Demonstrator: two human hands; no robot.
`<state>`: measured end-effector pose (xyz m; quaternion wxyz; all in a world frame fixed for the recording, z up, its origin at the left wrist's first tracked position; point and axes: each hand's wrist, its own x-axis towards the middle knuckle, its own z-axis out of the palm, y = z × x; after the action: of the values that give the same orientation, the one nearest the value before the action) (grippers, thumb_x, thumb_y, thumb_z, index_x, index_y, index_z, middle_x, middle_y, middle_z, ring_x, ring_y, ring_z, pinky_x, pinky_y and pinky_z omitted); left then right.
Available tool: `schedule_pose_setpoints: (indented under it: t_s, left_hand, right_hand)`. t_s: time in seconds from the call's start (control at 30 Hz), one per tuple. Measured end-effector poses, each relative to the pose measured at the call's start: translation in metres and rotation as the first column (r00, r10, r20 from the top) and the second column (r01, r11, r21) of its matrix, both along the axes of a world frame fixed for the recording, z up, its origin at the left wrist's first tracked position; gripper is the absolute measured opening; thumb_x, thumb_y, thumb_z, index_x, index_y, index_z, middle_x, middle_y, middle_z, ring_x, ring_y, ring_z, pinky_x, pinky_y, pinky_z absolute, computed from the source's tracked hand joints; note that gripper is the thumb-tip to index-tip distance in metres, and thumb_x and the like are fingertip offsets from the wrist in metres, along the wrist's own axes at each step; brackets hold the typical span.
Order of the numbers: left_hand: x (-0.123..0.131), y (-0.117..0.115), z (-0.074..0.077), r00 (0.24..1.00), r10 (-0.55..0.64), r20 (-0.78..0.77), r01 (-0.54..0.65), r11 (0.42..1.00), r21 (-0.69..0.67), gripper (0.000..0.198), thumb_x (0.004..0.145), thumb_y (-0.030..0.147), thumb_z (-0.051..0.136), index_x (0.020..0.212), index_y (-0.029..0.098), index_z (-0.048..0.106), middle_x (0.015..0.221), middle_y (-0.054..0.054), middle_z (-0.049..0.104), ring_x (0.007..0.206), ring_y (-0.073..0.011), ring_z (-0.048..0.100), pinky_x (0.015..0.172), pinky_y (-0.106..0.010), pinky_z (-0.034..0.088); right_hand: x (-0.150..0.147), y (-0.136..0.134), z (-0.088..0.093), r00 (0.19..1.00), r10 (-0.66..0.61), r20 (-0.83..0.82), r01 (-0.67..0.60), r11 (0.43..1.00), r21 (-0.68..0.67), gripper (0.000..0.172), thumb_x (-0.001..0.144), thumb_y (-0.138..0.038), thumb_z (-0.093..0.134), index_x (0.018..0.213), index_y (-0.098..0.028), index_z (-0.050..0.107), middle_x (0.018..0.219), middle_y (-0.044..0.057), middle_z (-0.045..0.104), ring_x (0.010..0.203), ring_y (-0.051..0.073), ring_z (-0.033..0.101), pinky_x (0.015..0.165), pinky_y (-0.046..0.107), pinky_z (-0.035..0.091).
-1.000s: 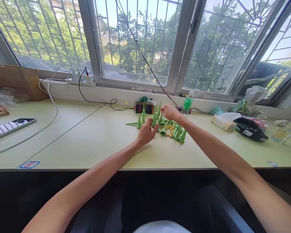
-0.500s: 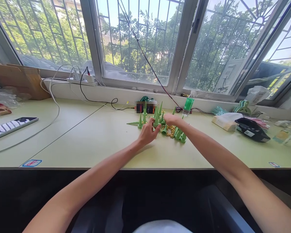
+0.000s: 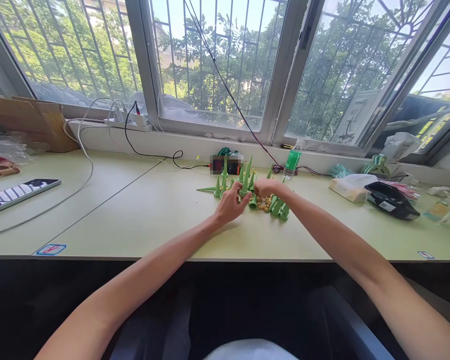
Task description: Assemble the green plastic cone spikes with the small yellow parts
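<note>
Thumb and fingers of my left hand are closed around the base of an upright green plastic cone with a pointed tip. Just right of that cone is my right hand, its fingers curled and pointing toward it. What those fingers pinch, if anything, is hidden. Several more green cones stand around my hands, among them a short cone on the left. Other green cones lie on their sides below my right wrist. A pile of small yellow parts lies between them.
Behind the cones sits a small black device with a cable. A bottle with a green label stands by the window wall. To the right are a tissue box and a black pouch. A phone lies far left.
My right hand has shifted slightly down, with its fingers more curled beside the upright cone. My left hand keeps its grip on that cone.
</note>
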<state>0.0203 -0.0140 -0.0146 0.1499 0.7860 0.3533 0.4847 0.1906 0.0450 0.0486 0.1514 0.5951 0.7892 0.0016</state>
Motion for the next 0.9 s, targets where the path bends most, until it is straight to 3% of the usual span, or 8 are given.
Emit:
schedule_pose_setpoints:
  t_s: [0.23,0.63,0.9]
  left_hand:
    - [0.000,0.001,-0.001,1.000,-0.012,0.002,0.012,1.000,-0.012,0.025,0.088,0.044,0.051,0.094,0.021,0.044,0.051,0.010,0.040,0.039,-0.0092,0.036,0.051,-0.023,0.029]
    - [0.000,0.002,-0.003,0.999,-0.040,0.004,0.040,0.999,0.027,0.025,0.089,0.043,0.051,0.094,0.020,0.043,0.050,0.010,0.040,0.038,-0.0085,0.037,0.050,-0.023,0.029]
    - [0.001,0.002,-0.003,1.000,-0.016,-0.007,0.016,0.999,0.032,0.026,0.088,0.043,0.053,0.096,0.019,0.044,0.046,0.012,0.037,0.037,-0.0081,0.035,0.049,-0.022,0.028]
  right_hand:
    - [-0.001,-0.007,0.005,0.998,0.064,0.001,-0.064,0.997,0.036,0.048,0.071,-0.003,0.059,0.114,-0.022,0.070,0.101,0.008,0.072,0.090,0.021,0.067,0.069,0.022,0.049]
    - [-0.015,-0.021,0.000,0.998,0.014,0.067,-0.014,1.000,-0.002,0.032,0.073,-0.006,0.058,0.102,-0.008,0.072,0.095,0.016,0.071,0.085,0.022,0.066,0.064,0.022,0.046]
    - [-0.008,-0.021,0.008,0.999,0.037,0.012,-0.036,0.997,-0.065,0.031,0.074,-0.007,0.055,0.097,-0.014,0.074,0.090,0.009,0.072,0.080,0.019,0.066,0.060,0.021,0.045]
